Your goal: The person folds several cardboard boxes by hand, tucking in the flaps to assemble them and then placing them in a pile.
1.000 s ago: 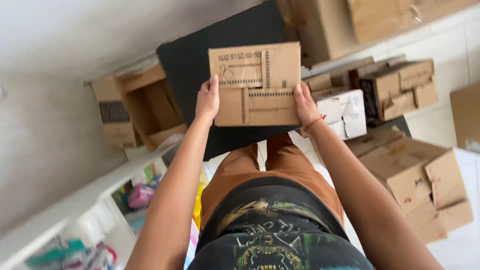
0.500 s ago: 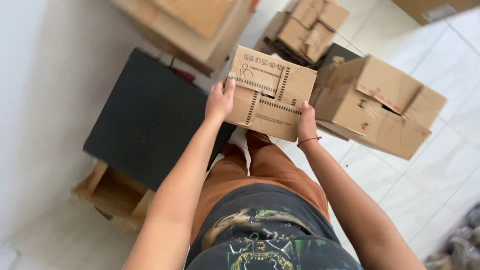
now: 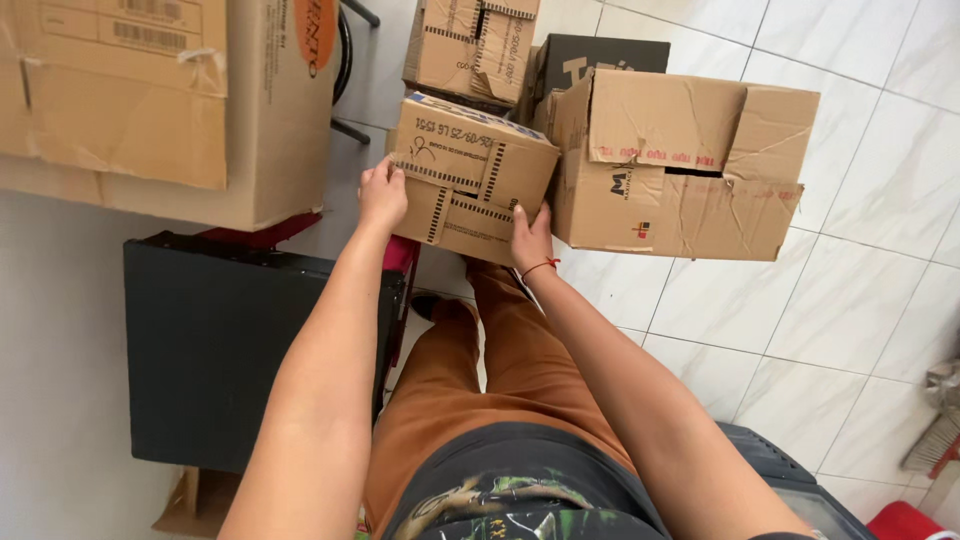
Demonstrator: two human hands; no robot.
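I hold a small brown cardboard box (image 3: 468, 180) with dark printed tape strips between both hands, out in front of my body. My left hand (image 3: 382, 195) presses flat against its left side. My right hand (image 3: 532, 238), with a red string at the wrist, grips its lower right corner. The box hangs above the floor, right beside a bigger creased cardboard box (image 3: 678, 165) that stands on the white tiles.
A black flat-topped case (image 3: 240, 360) stands at my left. A large cardboard box (image 3: 170, 100) fills the upper left. More cartons (image 3: 470, 45) and a black box (image 3: 600, 55) lie further ahead. White floor tiles (image 3: 850, 300) spread to the right.
My view has swung round to the left across the room. The small box stays in both hands and now hangs next to the bigger creased carton on the floor.
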